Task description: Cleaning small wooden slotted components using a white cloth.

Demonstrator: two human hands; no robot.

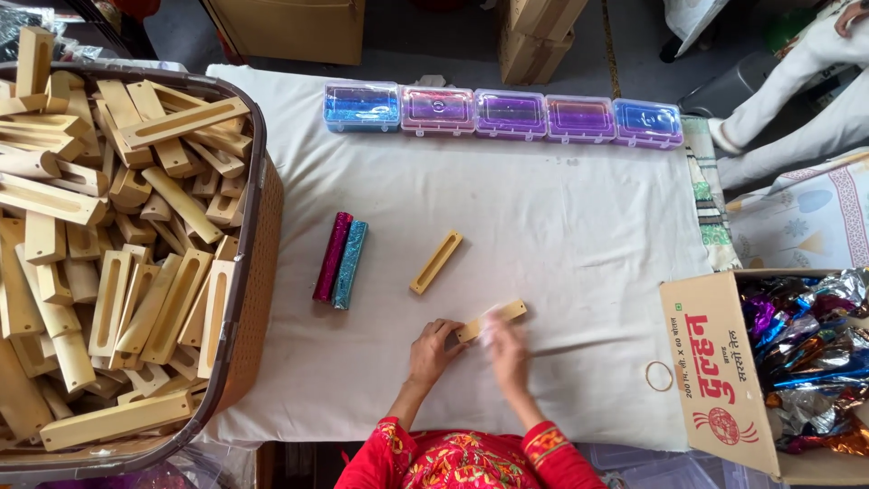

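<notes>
A large brown basket (262, 226) stands at the left, piled with slotted wooden blocks (118, 263). To its right, on the white cloth (561, 217), a pink glitter stick (332, 257) and a teal glitter stick (349, 264) lie touching side by side. Near them a lone slotted block (436, 262) lies tilted. Along the far edge of the cloth runs a row of five small clear plastic boxes (503, 114) with blue, pink and purple contents. Nearer the person, the left hand (432, 351) pinches the near end of a wooden block (493, 320) that lies on the cloth. The right hand (505, 349) rests over the same block, blurred, so its grip cannot be told. Farther right a rubber band (659, 376) lies on the cloth, beside a cardboard box (720, 362) of shiny foil wrappers (810, 353).
</notes>
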